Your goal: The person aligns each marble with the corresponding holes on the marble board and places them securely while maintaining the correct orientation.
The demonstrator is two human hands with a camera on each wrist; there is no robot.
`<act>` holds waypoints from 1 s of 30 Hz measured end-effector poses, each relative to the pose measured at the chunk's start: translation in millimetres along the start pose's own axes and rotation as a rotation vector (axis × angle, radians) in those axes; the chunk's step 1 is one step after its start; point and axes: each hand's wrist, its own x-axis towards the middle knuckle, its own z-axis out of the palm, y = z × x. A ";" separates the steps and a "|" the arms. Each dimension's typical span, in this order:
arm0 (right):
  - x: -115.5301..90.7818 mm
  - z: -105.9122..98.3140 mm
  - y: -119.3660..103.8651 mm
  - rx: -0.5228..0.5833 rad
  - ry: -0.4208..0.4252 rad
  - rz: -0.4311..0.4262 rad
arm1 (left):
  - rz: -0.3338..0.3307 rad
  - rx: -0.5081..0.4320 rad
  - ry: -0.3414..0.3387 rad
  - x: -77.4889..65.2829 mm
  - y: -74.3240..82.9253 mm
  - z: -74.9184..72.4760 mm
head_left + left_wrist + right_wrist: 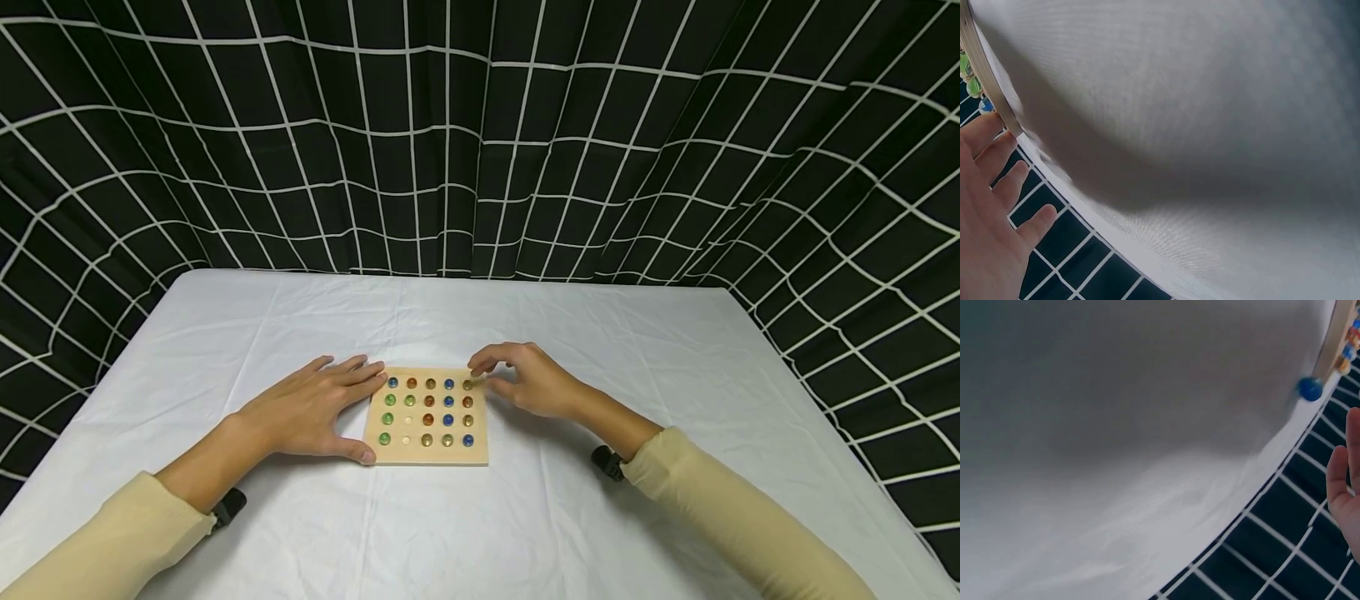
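A square wooden board [431,454] lies on the white cloth, with rows of green, blue, red and amber glass marbles set in its holes. Two holes near its lower left hold no marble. My left hand [318,408] is spread along the board's left side, thumb at the near corner and fingertips at the far corner. My right hand [536,382] hovers at the far right corner, fingers loosely bent, thumb beside an amber marble [467,385]. In the right wrist view a blurred blue marble [1310,389] shows beside the board's edge, apart from the visible fingers.
White cloth [600,333] covers the table, slightly creased. A black curtain with a white grid [480,142] hangs behind the table and along both sides. Dark wrist cameras sit under both cream sleeves [720,500].
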 end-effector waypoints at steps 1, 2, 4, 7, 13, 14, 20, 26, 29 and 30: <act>-1.4 -1.1 2.5 -0.002 0.005 0.008 | -0.001 -0.001 -0.001 -0.1 0.1 0.0; -2.7 -2.1 4.9 -0.003 0.009 0.016 | -0.001 -0.001 -0.003 -0.1 0.2 -0.1; -5.1 -3.8 9.6 -0.008 0.015 0.029 | -0.002 -0.001 -0.004 -0.2 0.2 -0.2; -8.1 -5.5 15.3 -0.017 0.021 0.041 | -0.002 -0.002 -0.006 -0.3 0.3 -0.3; -11.8 -6.2 22.1 -0.025 0.008 0.066 | -0.003 -0.003 -0.007 -0.3 0.6 -0.9; -12.2 -6.1 22.8 -0.024 0.003 0.068 | -0.003 -0.003 -0.007 -0.3 0.6 -0.9; -13.9 -5.7 24.9 -0.033 -0.015 0.081 | -0.002 -0.006 -0.002 -0.7 0.4 -0.9; -14.2 -5.4 25.4 -0.050 -0.031 0.104 | 0.000 -0.004 -0.001 -0.4 0.7 -0.9; -14.5 -5.0 25.8 -0.052 -0.039 0.107 | 0.000 -0.002 -0.003 0.0 0.8 -0.7; -14.5 -4.7 25.9 -0.053 -0.043 0.106 | -0.001 -0.001 -0.004 0.1 0.7 -0.8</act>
